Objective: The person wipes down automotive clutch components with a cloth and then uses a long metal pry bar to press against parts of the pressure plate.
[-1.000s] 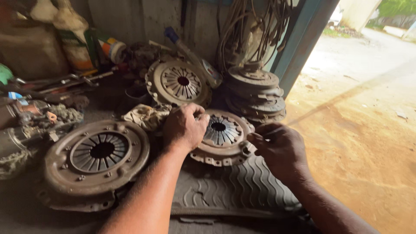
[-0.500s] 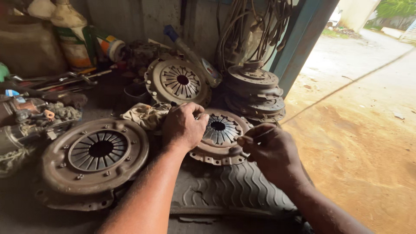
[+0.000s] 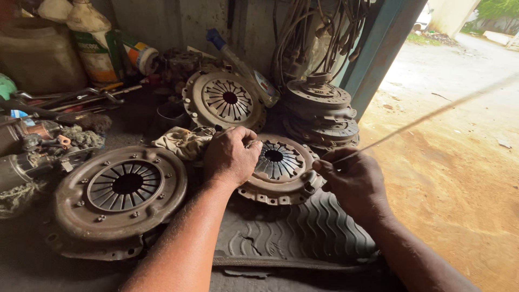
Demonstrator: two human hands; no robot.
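Here my left hand point(image 3: 231, 157) grips the clutch pressure plate point(image 3: 278, 170) on the rubber mat point(image 3: 297, 235); my right hand point(image 3: 354, 181) pinches a thin wire point(image 3: 427, 116), blurred. Larger pressure plate point(image 3: 119, 197) lies left, stacked clutch discs point(image 3: 320, 113) behind.

A dim grey wall point(image 3: 162, 21) fills the upper left of the frame; a blue-green doorpost point(image 3: 378, 48) rises upper centre. Daylight falls on the bare, sandy-orange ground point(image 3: 459, 178) at right.
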